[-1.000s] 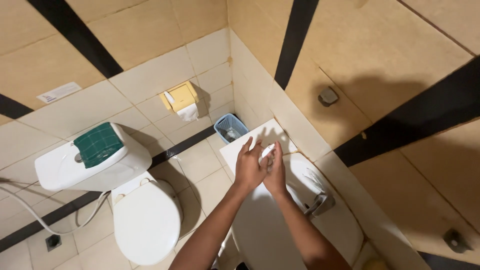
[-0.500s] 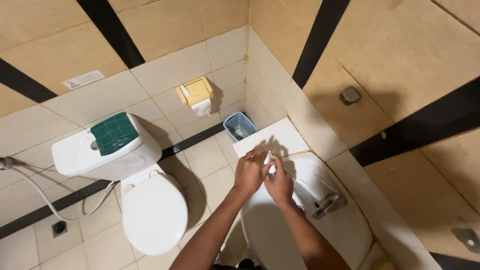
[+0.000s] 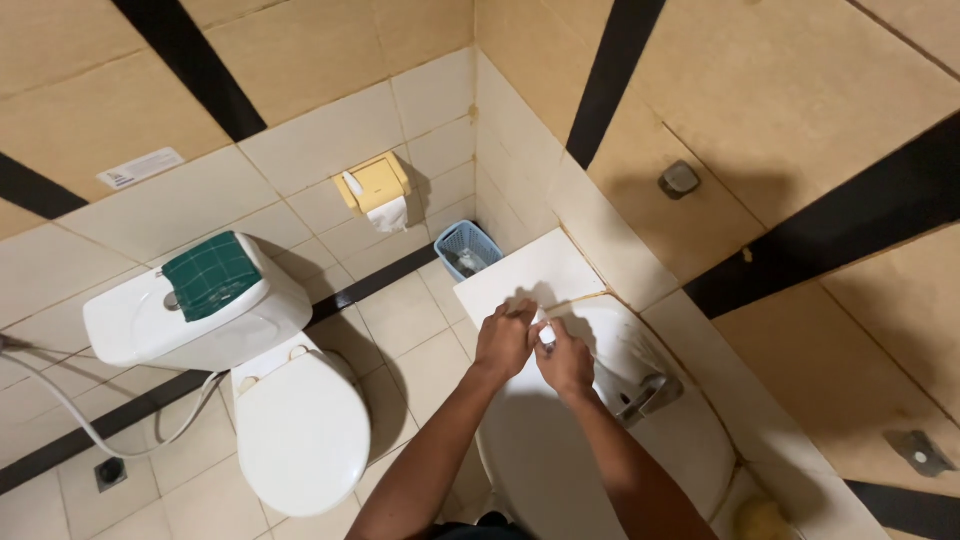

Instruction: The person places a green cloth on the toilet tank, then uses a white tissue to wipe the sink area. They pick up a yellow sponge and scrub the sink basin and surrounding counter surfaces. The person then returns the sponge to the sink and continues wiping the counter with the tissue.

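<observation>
Both my hands meet over the white sink basin (image 3: 560, 470). My left hand (image 3: 503, 342) has its fingers curled and touches my right hand (image 3: 566, 362). Between their fingertips sits a small white thing (image 3: 543, 334); I cannot tell what kind it is. Both hands seem to pinch it. The metal tap (image 3: 650, 394) stands just right of my right hand, apart from it. The flat white counter (image 3: 520, 275) lies just beyond the hands.
A white toilet (image 3: 300, 432) with its lid down stands at the left, with a green cloth (image 3: 212, 275) on its cistern (image 3: 150, 325). On the far wall is a yellow paper holder (image 3: 374, 184), with a blue bin (image 3: 468, 249) in the corner. A hose (image 3: 70, 412) hangs at the left.
My hands have come down from flat, palm against palm, to curled fingers closer to the basin. The view has shifted a little, so the toilet sits further right.
</observation>
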